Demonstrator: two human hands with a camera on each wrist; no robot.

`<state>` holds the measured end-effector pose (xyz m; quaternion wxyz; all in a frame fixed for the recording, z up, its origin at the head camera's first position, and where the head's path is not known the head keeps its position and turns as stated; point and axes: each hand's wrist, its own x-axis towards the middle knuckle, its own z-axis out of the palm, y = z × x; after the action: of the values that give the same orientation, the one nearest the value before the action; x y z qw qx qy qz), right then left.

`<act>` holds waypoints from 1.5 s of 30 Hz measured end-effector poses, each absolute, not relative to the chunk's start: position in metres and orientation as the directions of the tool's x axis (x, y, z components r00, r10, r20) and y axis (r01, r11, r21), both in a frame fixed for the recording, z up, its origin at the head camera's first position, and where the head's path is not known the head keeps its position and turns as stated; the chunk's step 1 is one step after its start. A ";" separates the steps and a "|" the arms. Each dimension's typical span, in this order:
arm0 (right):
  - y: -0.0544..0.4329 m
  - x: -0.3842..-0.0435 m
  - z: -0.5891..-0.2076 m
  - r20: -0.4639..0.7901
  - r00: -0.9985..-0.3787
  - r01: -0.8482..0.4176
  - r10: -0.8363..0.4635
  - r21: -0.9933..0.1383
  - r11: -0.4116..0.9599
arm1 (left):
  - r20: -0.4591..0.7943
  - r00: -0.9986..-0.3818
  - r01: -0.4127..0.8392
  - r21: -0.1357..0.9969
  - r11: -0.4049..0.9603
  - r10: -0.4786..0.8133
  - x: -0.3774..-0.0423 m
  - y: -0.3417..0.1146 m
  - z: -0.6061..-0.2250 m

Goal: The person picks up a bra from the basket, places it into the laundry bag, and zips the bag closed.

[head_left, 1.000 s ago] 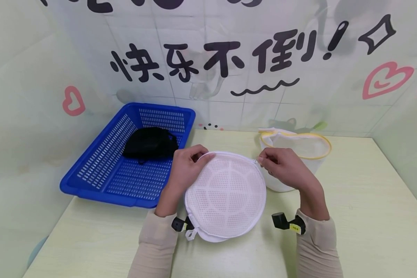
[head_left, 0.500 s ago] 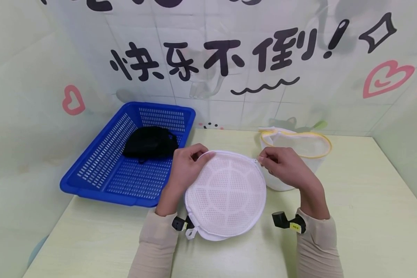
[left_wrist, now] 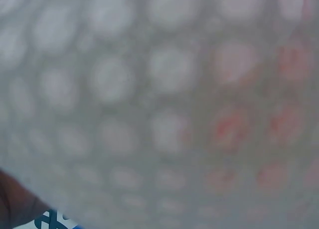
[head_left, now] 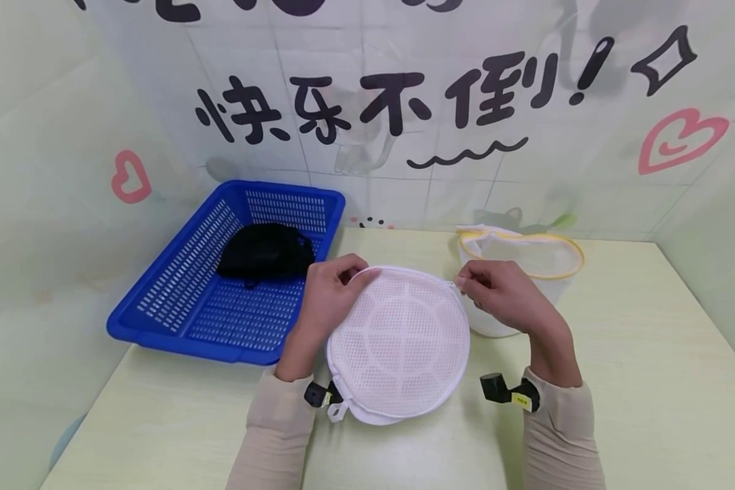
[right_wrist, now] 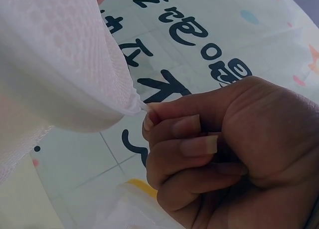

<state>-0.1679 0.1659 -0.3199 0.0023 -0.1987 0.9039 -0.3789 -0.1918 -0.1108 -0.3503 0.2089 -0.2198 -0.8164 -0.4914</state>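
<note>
A round white mesh laundry bag (head_left: 401,340) is tilted up above the table, its flat honeycomb face toward me. At its upper left edge, my left hand (head_left: 332,296) grips the rim, thumb on the mesh and fingers behind. My right hand (head_left: 507,292) pinches the small zipper pull (right_wrist: 144,107) at the bag's upper right edge, its other fingers curled in. A white fabric loop (head_left: 337,412) hangs from the lower left side. In the left wrist view, blurred mesh (left_wrist: 172,72) fills most of the frame, with reddish patches showing through its holes.
On the left stands a blue plastic basket (head_left: 190,349) with a black cloth item (head_left: 263,252) in it. A white mesh bag with yellow trim (head_left: 551,278) stands open behind my right hand. A printed sheet (head_left: 373,197) covers the wall behind the pale table (head_left: 637,354).
</note>
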 end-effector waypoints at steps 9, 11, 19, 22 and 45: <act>0.168 -0.168 -0.320 0.138 -0.925 -0.346 -0.353 -0.690 0.636 | 0.552 -0.825 0.545 0.721 0.429 0.121 -0.192 -0.112 -0.349; 0.168 -0.168 -0.320 0.133 -0.929 -0.337 -0.347 -0.695 0.635 | 0.537 -0.836 0.529 0.732 0.429 0.115 -0.191 -0.112 -0.349; 0.169 -0.168 -0.320 0.133 -0.929 -0.336 -0.347 -0.698 0.632 | 0.533 -0.839 0.525 0.738 0.425 0.110 -0.191 -0.112 -0.348; 0.169 -0.168 -0.320 0.135 -0.927 -0.340 -0.350 -0.697 0.632 | 0.535 -0.838 0.526 0.735 0.428 0.109 -0.191 -0.112 -0.348; 0.171 -0.168 -0.320 0.099 -0.934 -0.307 -0.343 -0.713 0.630 | 0.547 -0.835 0.508 0.726 0.463 0.059 -0.192 -0.113 -0.350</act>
<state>-0.1676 0.1706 -0.3202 0.0228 -0.1801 0.9026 -0.3903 -0.1922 -0.1130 -0.3499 0.2296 -0.1721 -0.8239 -0.4887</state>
